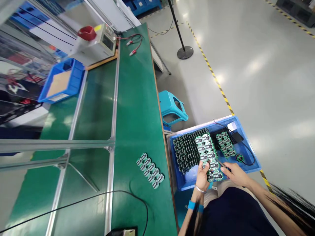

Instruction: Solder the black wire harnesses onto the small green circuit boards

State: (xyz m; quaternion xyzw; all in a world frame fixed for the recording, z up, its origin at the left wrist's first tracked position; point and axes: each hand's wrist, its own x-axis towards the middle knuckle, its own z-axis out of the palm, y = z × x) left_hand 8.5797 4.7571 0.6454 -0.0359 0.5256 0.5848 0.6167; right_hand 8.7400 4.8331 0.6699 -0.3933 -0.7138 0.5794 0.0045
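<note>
My left hand (202,177) grips the lower left edge of a green circuit board panel (206,148) made of two rows of round boards. It tilts over the blue bin (190,183). My right hand (235,173) is closed around a slim pointed tool (221,163), its tip at the panel's right edge; the tool's exact kind is unclear. Left of the panel, a stack of similar round-board panels (185,150) fills part of the bin. Another panel (225,144) lies on the bin's right side, near a round green piece (240,158) with a black cable.
On the green bench (137,114) to my left lies one more panel (150,170). A black cable (123,191) crosses the bench and metal frame. A turquoise stool (172,106) stands beyond the bin. Red clip leads (134,49) lie by a test instrument (103,46).
</note>
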